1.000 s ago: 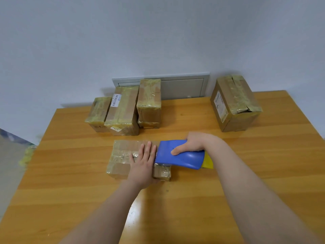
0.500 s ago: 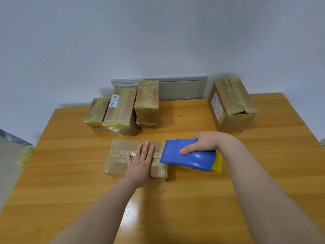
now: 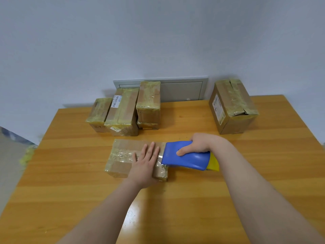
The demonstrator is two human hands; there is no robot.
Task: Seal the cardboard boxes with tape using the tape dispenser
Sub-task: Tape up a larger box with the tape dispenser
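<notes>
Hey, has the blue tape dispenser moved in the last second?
Yes. The tape dispenser has slid right along the box under the left hand; less of it now overlaps the box's right end.

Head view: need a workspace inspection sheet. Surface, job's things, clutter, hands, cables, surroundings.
Surface: wooden table, glare patch towards the near edge.
Job's things: near box lies flat mid-table with clear tape along its top; blue and yellow tape dispenser sits at its right end; back boxes grouped far left, taped; big box far right, taped.
Clutter: nothing seen.
Hands: left hand flat on the near box, fingers straight; right hand grips the tape dispenser.
Cables: nothing seen.
Surroundings: pale wall; grey panel low on it, behind the back boxes.
</notes>
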